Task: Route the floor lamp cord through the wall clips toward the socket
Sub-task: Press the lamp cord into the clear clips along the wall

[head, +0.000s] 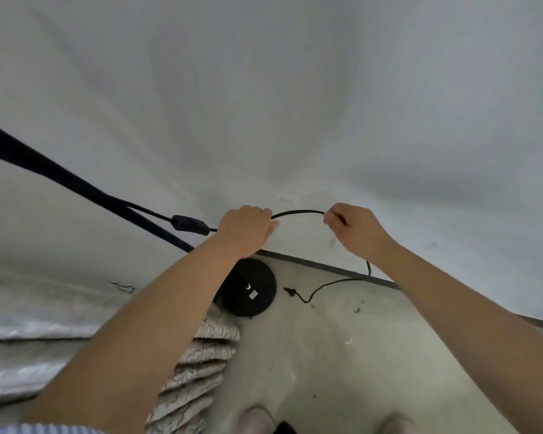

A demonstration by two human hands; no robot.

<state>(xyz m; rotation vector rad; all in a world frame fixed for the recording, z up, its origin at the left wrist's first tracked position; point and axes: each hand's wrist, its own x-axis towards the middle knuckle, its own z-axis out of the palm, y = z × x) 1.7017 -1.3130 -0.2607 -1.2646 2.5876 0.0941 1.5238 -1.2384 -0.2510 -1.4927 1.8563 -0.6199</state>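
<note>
A thin black lamp cord (298, 212) arches against the white wall between my two hands. My left hand (245, 230) grips it just right of the inline switch (190, 224). My right hand (355, 230) pinches the cord's other side. Below my right hand the cord drops to the floor and ends near a dark tip (290, 291). The black lamp pole (60, 177) slants from the upper left down to the round black base (248, 288) on the floor. No wall clip or socket is visible.
A dark skirting strip (326, 267) runs along the bottom of the wall. A patterned folded cloth (198, 364) lies on the floor under my left forearm, with a pale padded edge (29, 333) at the left. My feet show at the bottom edge.
</note>
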